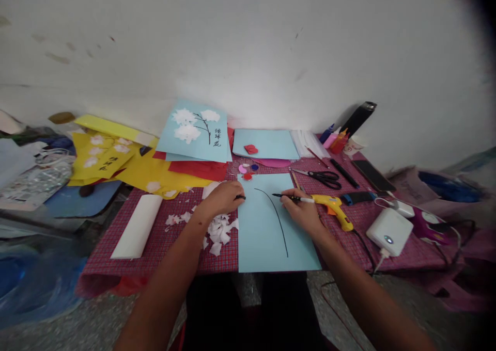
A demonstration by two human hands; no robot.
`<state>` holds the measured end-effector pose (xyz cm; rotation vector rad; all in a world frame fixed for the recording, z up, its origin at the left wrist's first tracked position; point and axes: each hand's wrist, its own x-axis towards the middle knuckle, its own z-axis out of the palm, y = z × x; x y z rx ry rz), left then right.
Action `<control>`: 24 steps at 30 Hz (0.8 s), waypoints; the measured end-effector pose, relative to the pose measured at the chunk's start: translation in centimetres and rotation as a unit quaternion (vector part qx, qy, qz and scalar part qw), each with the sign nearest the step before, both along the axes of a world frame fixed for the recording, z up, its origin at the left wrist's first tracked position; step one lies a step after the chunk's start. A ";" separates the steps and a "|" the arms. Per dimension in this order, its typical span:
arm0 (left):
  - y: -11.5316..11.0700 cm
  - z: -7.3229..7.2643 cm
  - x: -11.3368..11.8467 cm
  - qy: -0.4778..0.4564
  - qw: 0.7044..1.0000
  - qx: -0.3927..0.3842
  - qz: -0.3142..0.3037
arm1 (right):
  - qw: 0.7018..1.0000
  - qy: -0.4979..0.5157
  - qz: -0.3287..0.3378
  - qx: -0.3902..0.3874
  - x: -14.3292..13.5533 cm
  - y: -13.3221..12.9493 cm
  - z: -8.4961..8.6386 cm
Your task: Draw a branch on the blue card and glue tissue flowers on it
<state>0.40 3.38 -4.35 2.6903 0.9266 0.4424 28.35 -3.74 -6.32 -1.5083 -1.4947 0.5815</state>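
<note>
A light blue sheet [259, 237] lies on the table in front of me, with one curved black line [279, 221] drawn on it. My right hand [302, 211] grips a black marker [295, 198], its tip pointing left just right of the line's upper part. At the sheet's upper left edge, my left hand [225, 197] is closed on a small black cap [240, 197]. White paper scraps [220, 232] lie below and beside the left hand. A folded white paper [139, 227] rests farther left.
Behind the sheet are blue cards with white paper flowers [186, 132], another blue sheet [267, 139] and small colored discs [247, 176]. On the right lie scissors [325, 178], a yellow glue gun [337, 214], a phone [372, 175] and a white box [390, 231] with cables.
</note>
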 end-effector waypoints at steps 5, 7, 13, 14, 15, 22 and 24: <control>-0.2 0.2 0.1 -0.001 1.000 -0.003 0.003 | 1.000 -0.002 0.006 0.003 -0.5 0.9 -1.1; -0.2 0.3 0.1 0.001 1.000 -0.002 0.004 | 1.000 -0.002 0.003 0.008 -0.6 0.8 -1.2; -0.2 0.3 0.1 0.003 1.000 -0.006 0.007 | 1.000 -0.006 -0.005 0.022 -0.4 0.2 -1.3; -0.2 0.3 0.1 0.004 1.000 -0.007 0.007 | 1.000 -0.008 -0.002 0.024 -0.4 0.1 -1.2; -0.2 0.3 0.1 0.004 1.000 -0.007 0.007 | 1.000 -0.009 0.001 0.025 -0.4 0.0 -1.2; -0.2 0.3 0.2 0.012 1.000 -0.005 0.010 | 0.999 -0.017 0.025 0.040 -0.4 -0.4 -0.9; -0.2 0.4 0.1 0.009 1.000 -0.004 0.012 | 0.999 -0.016 0.029 0.040 -0.3 -0.4 -0.8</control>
